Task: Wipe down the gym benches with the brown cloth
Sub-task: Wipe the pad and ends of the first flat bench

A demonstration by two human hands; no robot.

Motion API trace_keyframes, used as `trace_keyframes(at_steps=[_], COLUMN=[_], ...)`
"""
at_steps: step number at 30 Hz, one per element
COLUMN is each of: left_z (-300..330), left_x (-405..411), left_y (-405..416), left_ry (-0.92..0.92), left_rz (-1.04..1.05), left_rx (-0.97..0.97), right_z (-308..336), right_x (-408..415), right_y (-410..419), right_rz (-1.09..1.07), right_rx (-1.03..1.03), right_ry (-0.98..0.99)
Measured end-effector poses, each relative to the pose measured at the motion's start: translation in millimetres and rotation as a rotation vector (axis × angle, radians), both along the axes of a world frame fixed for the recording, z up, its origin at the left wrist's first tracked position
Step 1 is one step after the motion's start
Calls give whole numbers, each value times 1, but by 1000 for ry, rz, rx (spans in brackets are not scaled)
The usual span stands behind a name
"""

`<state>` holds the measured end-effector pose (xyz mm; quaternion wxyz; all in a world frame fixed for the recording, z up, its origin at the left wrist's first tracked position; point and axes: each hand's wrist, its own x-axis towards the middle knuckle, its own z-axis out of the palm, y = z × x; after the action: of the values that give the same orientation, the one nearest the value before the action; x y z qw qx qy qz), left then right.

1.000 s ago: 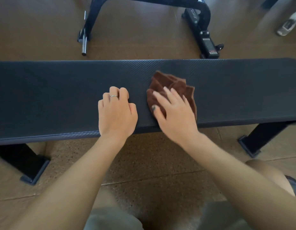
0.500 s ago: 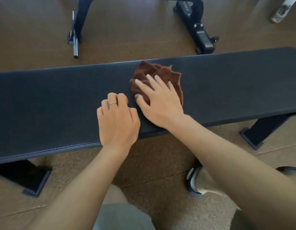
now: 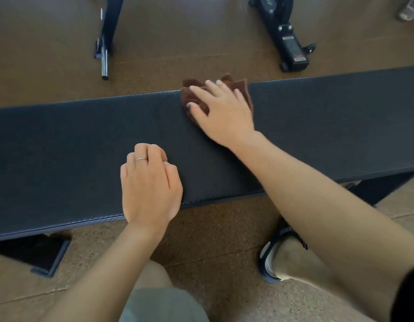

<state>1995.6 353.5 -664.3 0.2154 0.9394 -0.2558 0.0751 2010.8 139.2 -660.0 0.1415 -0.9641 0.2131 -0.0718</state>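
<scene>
The black padded gym bench runs across the view from the left edge to the right edge, slightly tilted, with its far edge at the top and its near edge toward the person. The brown cloth lies crumpled at the far edge of the bench, a little right of the middle, and part of it reaches over that edge. The right hand lies flat on top of the cloth and presses it down on the padding. Its grip is apart: the fingers are straight and spread, pointing to the far left, and the thumb touches the cloth on its left side. The cloth shows around the fingertips and along the right side of the hand.

The left hand rests on the bench near its near edge, left of the right hand and well apart from the cloth. Its fingers are curled under, so the knuckles face up, and it holds nothing. A thin ring sits on one finger.

Beyond the far edge, on the brown floor, stand two dark metal frame feet of other equipment. Under the near edge, a black bench foot shows at the left, and a foot in a dark sandal stands on the floor at the right.
</scene>
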Motion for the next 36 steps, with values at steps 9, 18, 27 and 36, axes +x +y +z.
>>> trace_keyframes(at_steps=[9,18,27,36], left_z=[-2,0,-1,-1], left_x=[-3,-3,-4,-5], left_y=[-5,-1,-3,-3], left_ry=[-18,-10,-21,-22], left_rz=[27,-2,7,3], left_rx=[54,73,71,154], right_z=[-1,-3,0,2], right_x=[-31,-23,-60,-97], right_y=[-46,41,-4,45], right_rz=[-394,92,-244,-17], right_rx=[-7,-10,16,-15], right_ry=[17,-23,-23,-15])
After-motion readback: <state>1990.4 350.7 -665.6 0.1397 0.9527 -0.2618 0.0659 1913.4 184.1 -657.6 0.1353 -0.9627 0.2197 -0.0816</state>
